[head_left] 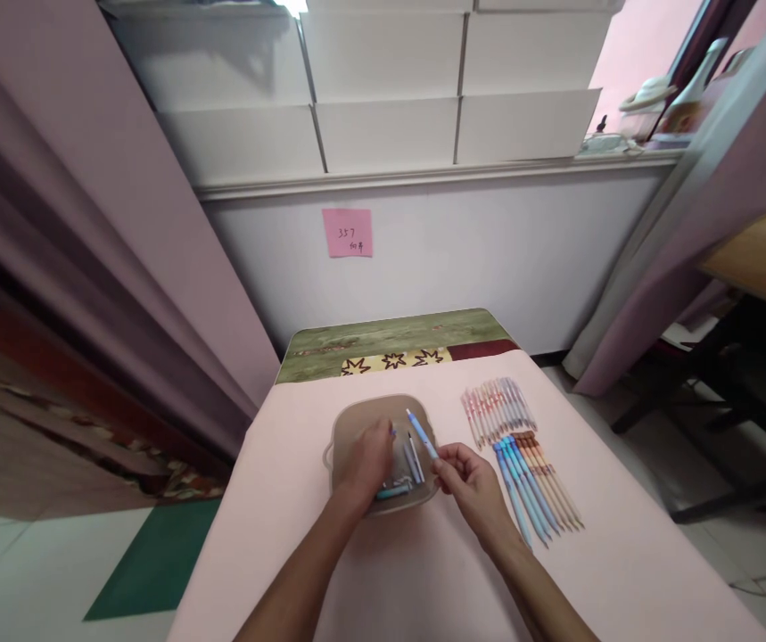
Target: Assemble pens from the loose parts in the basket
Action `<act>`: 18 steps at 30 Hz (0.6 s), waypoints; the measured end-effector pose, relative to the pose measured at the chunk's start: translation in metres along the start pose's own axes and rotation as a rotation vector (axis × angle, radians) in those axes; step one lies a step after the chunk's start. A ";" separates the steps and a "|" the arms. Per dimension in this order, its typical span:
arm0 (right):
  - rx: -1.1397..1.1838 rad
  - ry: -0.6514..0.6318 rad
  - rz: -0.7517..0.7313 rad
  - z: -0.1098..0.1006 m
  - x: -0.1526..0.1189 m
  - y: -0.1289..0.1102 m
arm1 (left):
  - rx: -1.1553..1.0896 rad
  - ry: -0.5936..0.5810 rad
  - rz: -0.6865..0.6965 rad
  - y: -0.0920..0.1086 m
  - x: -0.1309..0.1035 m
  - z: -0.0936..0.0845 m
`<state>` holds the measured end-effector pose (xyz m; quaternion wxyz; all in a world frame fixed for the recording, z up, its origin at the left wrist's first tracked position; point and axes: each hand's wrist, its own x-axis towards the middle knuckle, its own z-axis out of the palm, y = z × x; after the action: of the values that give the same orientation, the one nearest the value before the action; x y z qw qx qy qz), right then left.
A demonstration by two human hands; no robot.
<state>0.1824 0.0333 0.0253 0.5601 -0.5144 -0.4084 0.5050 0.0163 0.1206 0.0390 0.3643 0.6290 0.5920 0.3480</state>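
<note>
My right hand (466, 481) pinches a blue pen (421, 432) near one end and holds it slanting over the right rim of a beige plastic basket (349, 412). My left hand (370, 459) reaches down into the basket with its fingers curled together. A small bluish tip shows by those fingers, but blur and the hand itself hide what they grip. A few loose pens (415, 459) lie inside the basket to the right of my left hand, and a teal pen (392, 491) rests near its front wall.
To the right, pale patterned pens (498, 410) lie side by side in a row. Nearer me, blue pens (523, 490) lie beside beige, brown-topped pens (553, 481). A pink cover (275, 526) spreads over the table. Behind it, a pink note (347, 234) sticks to the white wall.
</note>
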 end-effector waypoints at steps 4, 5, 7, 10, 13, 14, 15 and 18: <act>0.012 -0.009 -0.013 0.003 -0.001 -0.003 | -0.372 0.049 -0.059 0.006 -0.012 -0.019; -0.002 -0.023 -0.019 0.005 -0.002 -0.004 | -0.545 0.061 -0.110 0.008 -0.015 -0.023; -0.048 -0.048 -0.034 0.010 -0.005 -0.006 | -0.839 0.085 -0.203 0.012 -0.022 -0.029; -0.138 -0.061 -0.055 0.016 -0.011 -0.012 | -0.974 0.115 -0.242 0.016 -0.029 -0.034; -0.182 -0.067 -0.065 0.020 -0.015 -0.015 | -0.984 0.111 -0.244 0.019 -0.031 -0.037; -0.187 -0.071 -0.066 0.020 -0.016 -0.015 | -0.981 0.104 -0.243 0.019 -0.031 -0.037; -0.192 -0.077 -0.066 0.020 -0.016 -0.015 | -0.975 0.096 -0.241 0.019 -0.031 -0.038; -0.216 -0.085 -0.067 0.020 -0.016 -0.012 | -0.939 0.069 -0.229 0.019 -0.031 -0.039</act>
<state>0.1623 0.0215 0.0409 0.5001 -0.5358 -0.5010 0.4603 -0.0099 0.0904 0.0749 0.6249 0.3157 0.4481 0.5559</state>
